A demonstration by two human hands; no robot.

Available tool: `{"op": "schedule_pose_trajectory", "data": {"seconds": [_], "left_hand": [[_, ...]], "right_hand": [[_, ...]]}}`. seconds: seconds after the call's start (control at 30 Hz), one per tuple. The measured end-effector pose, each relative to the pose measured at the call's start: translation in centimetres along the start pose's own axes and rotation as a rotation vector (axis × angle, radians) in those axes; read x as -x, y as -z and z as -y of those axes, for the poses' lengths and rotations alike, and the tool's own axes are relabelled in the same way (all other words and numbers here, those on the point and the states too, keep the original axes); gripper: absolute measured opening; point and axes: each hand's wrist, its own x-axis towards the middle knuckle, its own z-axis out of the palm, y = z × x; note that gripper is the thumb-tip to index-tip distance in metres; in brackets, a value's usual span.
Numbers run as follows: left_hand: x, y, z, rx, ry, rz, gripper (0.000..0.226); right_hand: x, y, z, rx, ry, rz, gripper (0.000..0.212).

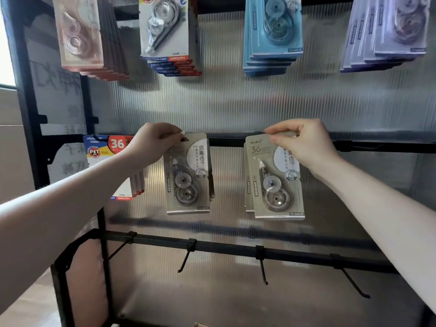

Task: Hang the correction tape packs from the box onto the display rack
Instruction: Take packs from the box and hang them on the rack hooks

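Now, at the rack: both my hands work the middle rail.
Left pack (187,175): grey card held up against the middle rail (377,145), top edge pinched in my left hand (153,143); more grey cards sit just behind it.
Right pack (276,178): same grey card, top pinched between the thumb and fingers of my right hand (306,145), a few cards stacked behind; well apart from the left pack.
Grip: both hands clenched on card tops, arms reaching forward.
Neighbours: blue-and-red packs (111,147) hang beside my left wrist.
Above: pink packs (80,34), white packs (165,31), blue packs (273,31) and lilac packs (389,31) hang in rows.
Below: bare hooks (263,267) jut from the lower rail (224,247).
Backdrop: ribbed translucent panel (236,102).
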Motion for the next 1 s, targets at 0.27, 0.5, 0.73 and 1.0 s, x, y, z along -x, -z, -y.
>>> {"op": "schedule_pose_trajectory", "data": {"seconds": [0.27, 0.5, 0.73, 1.0], "left_hand": [[0.1, -0.1, 0.3, 0.079, 0.038, 0.044, 0.013], [-0.2, -0.8, 0.7, -0.09, -0.013, 0.027, 0.023], [-0.5, -1.2, 1.0, -0.161, -0.028, 0.023, 0.025], [-0.4, -1.2, 0.5, -0.19, -0.053, 0.032, 0.026]], "right_hand": [[-0.5, 0.2, 0.1, 0.022, -0.018, 0.131, 0.024], [0.5, 0.1, -0.6, -0.112, -0.012, 0.071, 0.027], [0.3, -0.5, -1.3, -0.14, -0.028, 0.038, 0.027], [0.5, -0.7, -1.7, -0.12, -0.036, 0.009, 0.026]]}}
